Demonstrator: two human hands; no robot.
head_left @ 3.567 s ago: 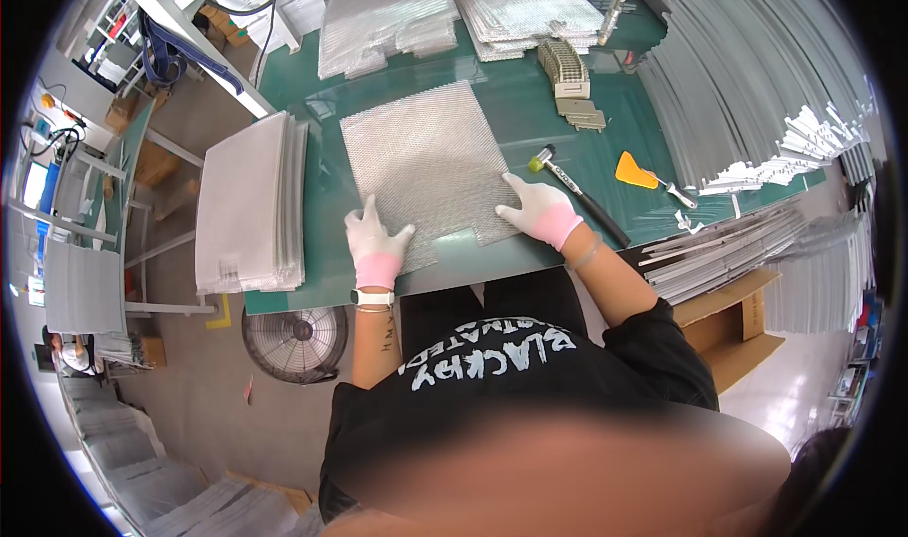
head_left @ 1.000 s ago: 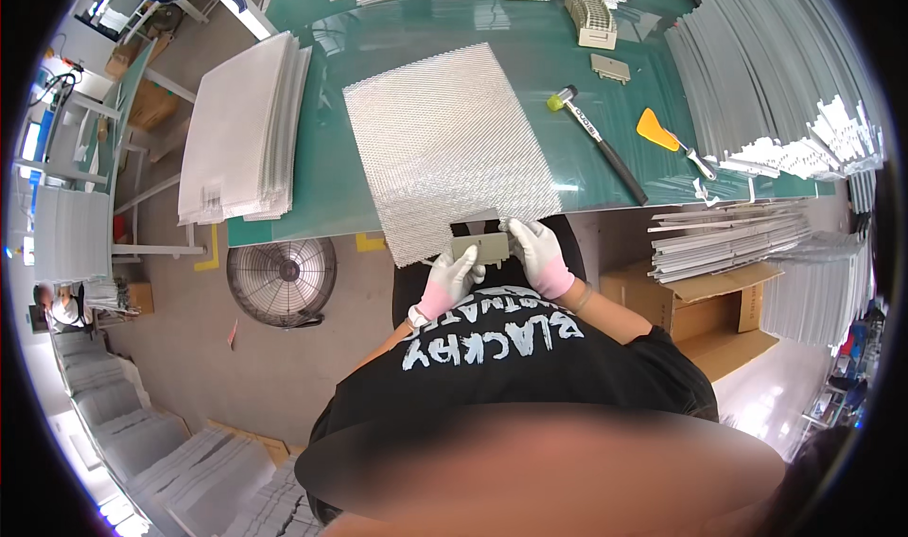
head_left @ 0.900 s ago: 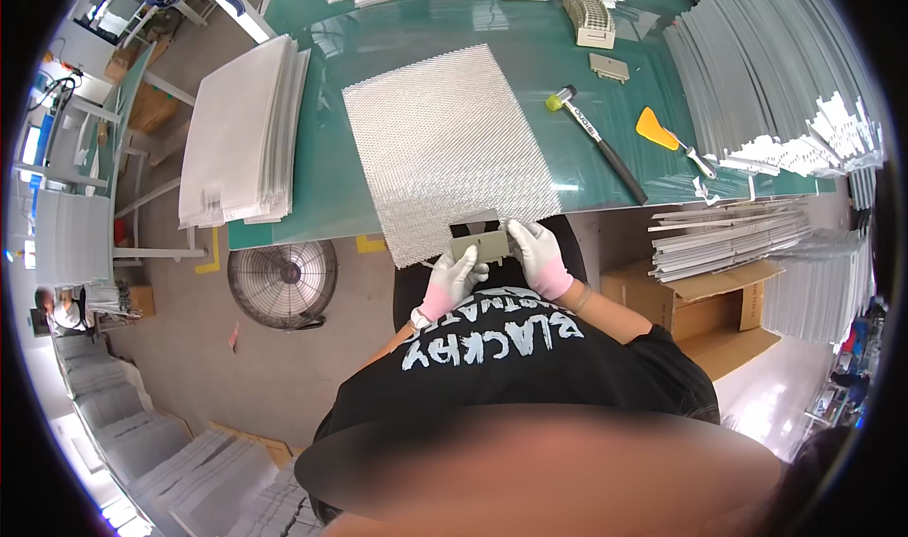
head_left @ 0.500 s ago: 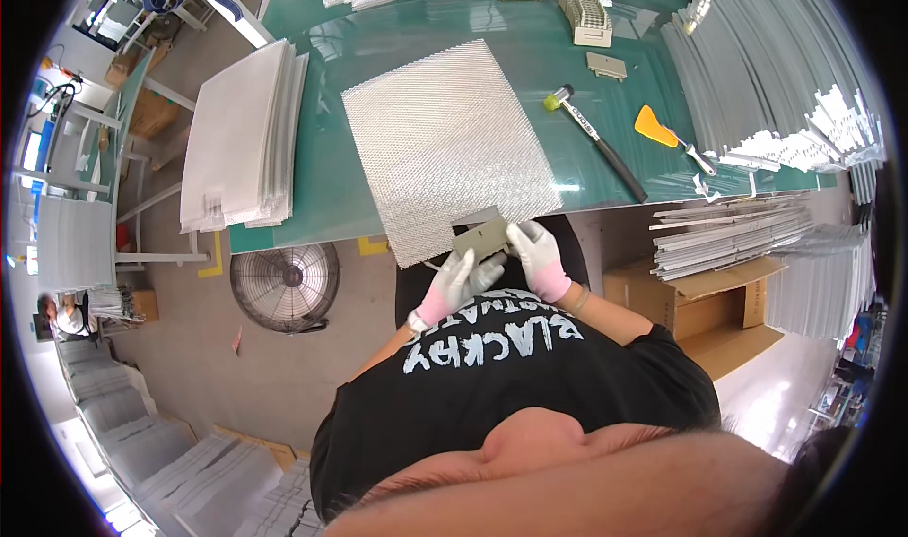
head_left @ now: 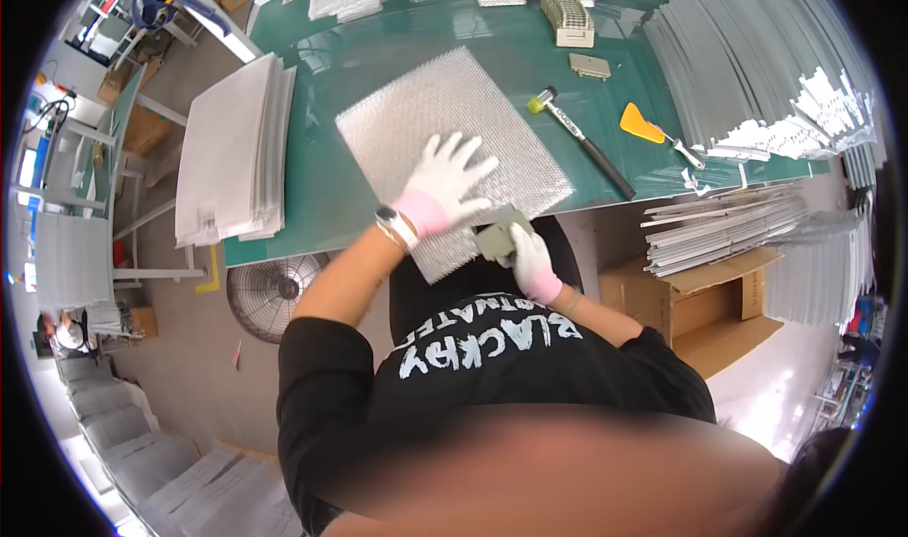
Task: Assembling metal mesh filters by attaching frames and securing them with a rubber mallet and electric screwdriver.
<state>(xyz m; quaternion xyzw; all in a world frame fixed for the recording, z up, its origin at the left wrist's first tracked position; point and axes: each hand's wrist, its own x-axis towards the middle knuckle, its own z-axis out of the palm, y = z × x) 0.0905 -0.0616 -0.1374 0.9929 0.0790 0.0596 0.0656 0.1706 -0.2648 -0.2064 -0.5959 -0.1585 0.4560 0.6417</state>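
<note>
A silvery mesh panel [head_left: 407,112] lies aslant on the green table [head_left: 322,173], its near corner sticking out past the table's front edge. My left hand [head_left: 443,182], in a white glove with a pink cuff, rests on the panel with its fingers spread. Close to the panel's near right edge, my right hand [head_left: 534,261], gloved alike, grips a small grey-green plastic plate [head_left: 494,240]. Whether that plate touches the panel I cannot tell.
A hammer [head_left: 586,145] and an orange scraper [head_left: 643,124] lie at the right, below another small plate [head_left: 590,65] and a row of beige pieces [head_left: 567,17]. Stacked panels [head_left: 232,149] stand left. White strips [head_left: 724,225] lie above an open carton [head_left: 714,310]. A fan [head_left: 274,296] stands below.
My left hand has let go of the plastic plate and moved forward onto the panel. The panel has turned slightly. My right hand keeps the plate, now apart from the left.
</note>
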